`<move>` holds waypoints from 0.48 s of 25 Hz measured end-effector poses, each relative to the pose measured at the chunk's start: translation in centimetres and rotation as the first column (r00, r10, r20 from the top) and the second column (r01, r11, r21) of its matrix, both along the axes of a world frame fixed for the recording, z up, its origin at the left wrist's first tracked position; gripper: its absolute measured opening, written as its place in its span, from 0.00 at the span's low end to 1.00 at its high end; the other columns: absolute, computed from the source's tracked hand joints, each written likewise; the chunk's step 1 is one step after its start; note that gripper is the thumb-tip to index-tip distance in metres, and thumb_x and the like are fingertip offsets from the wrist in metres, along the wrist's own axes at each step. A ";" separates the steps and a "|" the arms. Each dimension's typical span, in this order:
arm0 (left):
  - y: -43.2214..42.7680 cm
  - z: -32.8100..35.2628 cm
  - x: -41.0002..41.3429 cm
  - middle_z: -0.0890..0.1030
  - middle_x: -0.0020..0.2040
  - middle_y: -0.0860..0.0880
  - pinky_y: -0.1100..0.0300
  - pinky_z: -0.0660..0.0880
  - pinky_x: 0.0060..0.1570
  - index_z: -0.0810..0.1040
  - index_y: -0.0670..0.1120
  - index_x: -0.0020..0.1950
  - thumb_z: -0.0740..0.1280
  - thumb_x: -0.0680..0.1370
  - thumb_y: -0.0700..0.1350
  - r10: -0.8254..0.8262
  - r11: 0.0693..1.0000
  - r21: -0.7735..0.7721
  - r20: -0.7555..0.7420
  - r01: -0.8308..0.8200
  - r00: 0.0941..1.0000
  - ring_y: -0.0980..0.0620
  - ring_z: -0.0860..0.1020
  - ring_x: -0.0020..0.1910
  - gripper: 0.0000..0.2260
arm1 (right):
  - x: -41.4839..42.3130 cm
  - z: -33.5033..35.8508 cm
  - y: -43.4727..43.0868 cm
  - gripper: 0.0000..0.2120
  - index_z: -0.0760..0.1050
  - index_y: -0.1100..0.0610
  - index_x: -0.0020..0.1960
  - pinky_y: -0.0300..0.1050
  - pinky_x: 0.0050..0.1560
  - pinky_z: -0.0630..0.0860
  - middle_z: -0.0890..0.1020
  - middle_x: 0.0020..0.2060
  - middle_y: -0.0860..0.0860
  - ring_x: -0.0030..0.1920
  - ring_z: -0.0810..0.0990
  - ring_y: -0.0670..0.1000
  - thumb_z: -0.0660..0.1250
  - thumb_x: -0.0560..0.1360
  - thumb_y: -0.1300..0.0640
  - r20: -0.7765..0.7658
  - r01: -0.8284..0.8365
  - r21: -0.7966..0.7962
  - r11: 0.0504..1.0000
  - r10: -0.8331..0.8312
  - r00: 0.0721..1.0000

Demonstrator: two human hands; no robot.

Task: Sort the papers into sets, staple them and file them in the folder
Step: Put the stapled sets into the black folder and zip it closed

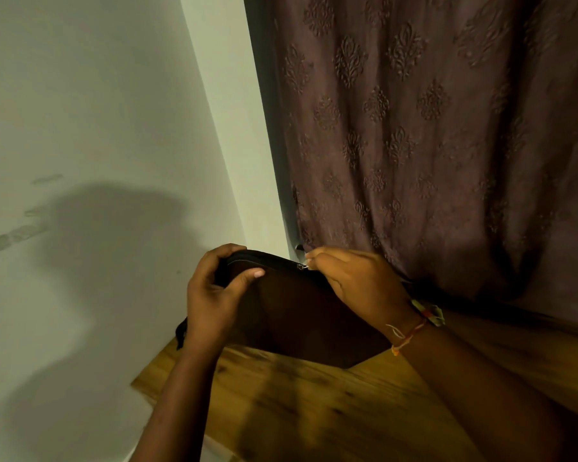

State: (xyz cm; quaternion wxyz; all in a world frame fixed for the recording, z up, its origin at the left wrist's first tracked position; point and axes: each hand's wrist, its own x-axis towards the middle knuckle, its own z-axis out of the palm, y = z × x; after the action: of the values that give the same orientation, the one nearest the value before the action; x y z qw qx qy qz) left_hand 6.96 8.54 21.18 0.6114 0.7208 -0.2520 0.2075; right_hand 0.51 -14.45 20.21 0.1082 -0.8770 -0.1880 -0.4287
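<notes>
Wooden table (pixel 314 411), left hand (pixel 214 295), right hand (pixel 357 278) gripping dark folder (pixel 297 315); curtain (pixel 431 128), wall (pixel 80 111) behind

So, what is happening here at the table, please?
A person holds a dark zip folder upright over the wooden table. The left hand grips its top corner, and the right hand pinches the zipper pull. Whether the zip is being opened or closed cannot be told.

Dim, warm tint. Big soft shadow on wall (pixel 107 235) to L of left hand (pixel 211 301); table (pixel 314 411) below hands motion-blurred. Wide-angle bend at frame edges.
</notes>
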 end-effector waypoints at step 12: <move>-1.6 -9.0 3.4 0.82 0.57 0.47 0.51 0.83 0.48 0.76 0.48 0.60 0.68 0.79 0.38 -0.297 0.941 -0.278 -0.410 0.192 0.862 0.45 0.82 0.57 0.11 | -2.5 -5.7 -4.9 0.09 0.76 0.51 0.46 0.48 0.36 0.74 0.78 0.37 0.48 0.35 0.76 0.50 0.60 0.79 0.61 -0.233 0.320 -0.133 0.938 -0.344 0.910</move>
State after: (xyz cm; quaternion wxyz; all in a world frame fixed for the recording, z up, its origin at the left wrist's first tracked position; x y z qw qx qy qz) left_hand 10.35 6.96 12.14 0.7527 0.6359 -0.1694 -0.0157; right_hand -2.00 -19.35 14.51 0.0165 -0.9475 -0.0403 -0.3167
